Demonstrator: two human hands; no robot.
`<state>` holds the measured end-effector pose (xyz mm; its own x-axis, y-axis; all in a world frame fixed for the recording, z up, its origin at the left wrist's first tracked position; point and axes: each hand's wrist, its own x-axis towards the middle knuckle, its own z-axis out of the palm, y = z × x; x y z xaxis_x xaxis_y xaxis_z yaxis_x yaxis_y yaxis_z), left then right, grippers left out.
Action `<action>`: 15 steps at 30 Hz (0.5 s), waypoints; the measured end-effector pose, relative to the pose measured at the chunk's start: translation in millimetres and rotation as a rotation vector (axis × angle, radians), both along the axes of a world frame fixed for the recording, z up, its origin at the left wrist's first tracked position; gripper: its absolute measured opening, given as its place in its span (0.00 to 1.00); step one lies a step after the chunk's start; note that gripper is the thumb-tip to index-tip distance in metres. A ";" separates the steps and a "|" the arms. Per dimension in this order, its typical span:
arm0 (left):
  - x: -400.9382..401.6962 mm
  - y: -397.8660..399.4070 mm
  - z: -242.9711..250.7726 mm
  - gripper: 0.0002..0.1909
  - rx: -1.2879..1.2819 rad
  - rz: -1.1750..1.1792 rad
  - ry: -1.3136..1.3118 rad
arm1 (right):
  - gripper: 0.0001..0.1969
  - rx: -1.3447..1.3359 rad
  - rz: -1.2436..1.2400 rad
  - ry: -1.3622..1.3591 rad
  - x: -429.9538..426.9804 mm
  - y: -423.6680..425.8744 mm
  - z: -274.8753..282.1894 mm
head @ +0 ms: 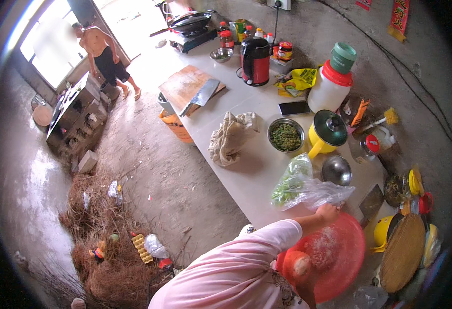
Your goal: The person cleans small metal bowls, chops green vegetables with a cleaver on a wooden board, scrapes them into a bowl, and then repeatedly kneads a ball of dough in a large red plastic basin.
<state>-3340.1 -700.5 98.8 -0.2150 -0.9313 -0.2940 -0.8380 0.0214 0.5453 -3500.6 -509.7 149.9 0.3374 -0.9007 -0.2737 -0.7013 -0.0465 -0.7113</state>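
Note:
My left hand [328, 213] is curled over the upper rim of a red plastic basin [351, 262], right against a clear plastic bag [322, 193] with green vegetables inside. White flour-like powder [326, 247] lies in the basin. Low in the basin is my right hand [300, 266], tinted red, with a pale patch on it; its fingers are hard to make out. Beyond the bag stand a steel bowl [337, 170], a yellow pot with a glass lid [328, 131] and a bowl of chopped greens [286, 135]. A crumpled beige cloth [231, 137] lies on the table.
A cleaver [204, 92] rests on a wooden cutting board [187, 83]. An electric kettle [255, 61], a phone [294, 108] and a white tub [330, 90] stand or lie farther back. A round woven lid [402, 253] leans at right. Another person [102, 54] stands near the doorway.

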 end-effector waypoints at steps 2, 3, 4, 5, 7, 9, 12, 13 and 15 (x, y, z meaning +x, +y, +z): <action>-4.2 -5.5 6.4 0.15 -0.039 -0.042 -0.006 | 0.19 -0.013 -0.031 -0.005 -5.1 5.8 5.5; -12.4 -5.9 7.7 0.14 -0.067 -0.057 -0.017 | 0.19 -0.019 -0.049 -0.013 -8.4 8.1 9.3; -15.8 -8.6 -3.3 0.14 -0.105 -0.062 -0.047 | 0.19 -0.021 -0.052 -0.033 -8.7 10.7 14.5; -6.2 -7.4 -19.6 0.13 -0.159 -0.051 -0.111 | 0.20 -0.010 -0.037 -0.075 -5.4 8.4 20.7; 0.9 -3.4 -39.0 0.12 -0.294 -0.075 -0.253 | 0.20 -0.009 -0.088 -0.159 -7.7 7.8 38.4; 0.7 -4.1 -62.4 0.11 -0.340 -0.090 -0.247 | 0.24 0.025 -0.229 -0.160 -14.5 -2.6 52.1; 8.7 -11.3 -26.9 0.16 -0.107 -0.237 -0.317 | 0.26 -0.073 -0.304 -0.244 -21.1 -26.3 91.5; 19.2 -4.6 -11.0 0.15 -0.116 -0.115 -0.160 | 0.27 -0.124 -0.282 -0.270 -22.7 -34.2 97.7; 19.4 -4.5 -6.2 0.14 -0.079 -0.058 -0.082 | 0.28 0.062 -0.445 -0.542 -32.5 -49.7 82.4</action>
